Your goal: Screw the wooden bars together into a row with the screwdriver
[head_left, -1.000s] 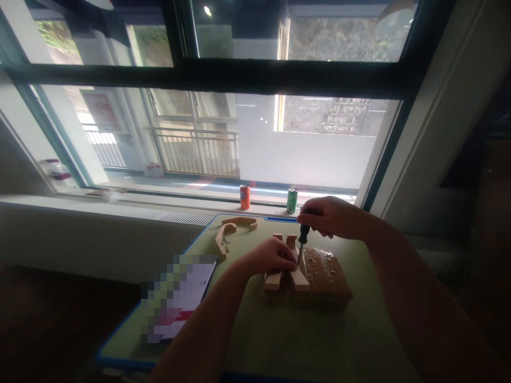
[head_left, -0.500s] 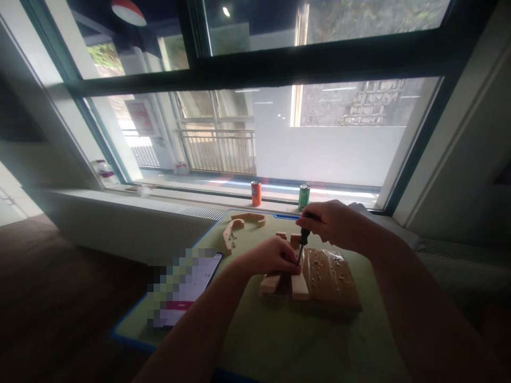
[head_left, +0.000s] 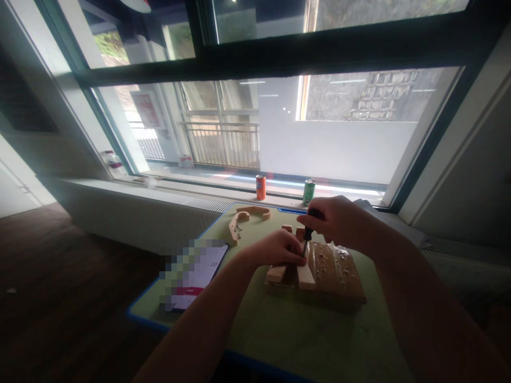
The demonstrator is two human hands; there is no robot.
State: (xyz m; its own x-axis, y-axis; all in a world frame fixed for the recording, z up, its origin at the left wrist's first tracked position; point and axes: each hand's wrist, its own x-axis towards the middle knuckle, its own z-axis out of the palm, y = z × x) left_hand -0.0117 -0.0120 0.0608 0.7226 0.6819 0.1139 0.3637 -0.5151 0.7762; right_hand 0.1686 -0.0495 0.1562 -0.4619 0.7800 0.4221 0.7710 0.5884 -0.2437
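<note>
My right hand (head_left: 337, 217) is closed round the black handle of a screwdriver (head_left: 308, 234), held nearly upright. Its metal shaft points down at a pale wooden piece (head_left: 306, 279). Close to the tip, my left hand (head_left: 279, 249) has its fingers bent and pressed on that wooden piece; a screw under the fingertips cannot be made out. A second wooden piece (head_left: 276, 273) lies to the left, partly behind my left hand. Both rest on a brown block (head_left: 339, 274) wrapped in clear plastic, its top dotted with small marks or bits.
Curved wooden parts (head_left: 238, 224) lie at the back left of the green table (head_left: 271, 324). A phone-like screen (head_left: 203, 271), partly blurred, is left of my forearm. An orange can (head_left: 261, 188) and a green can (head_left: 308, 192) stand on the windowsill, with a bottle (head_left: 113, 160) far left.
The whole view has shifted slightly, so things sit a little higher and further right. Both hands keep their places at the screwdriver and wooden piece.
</note>
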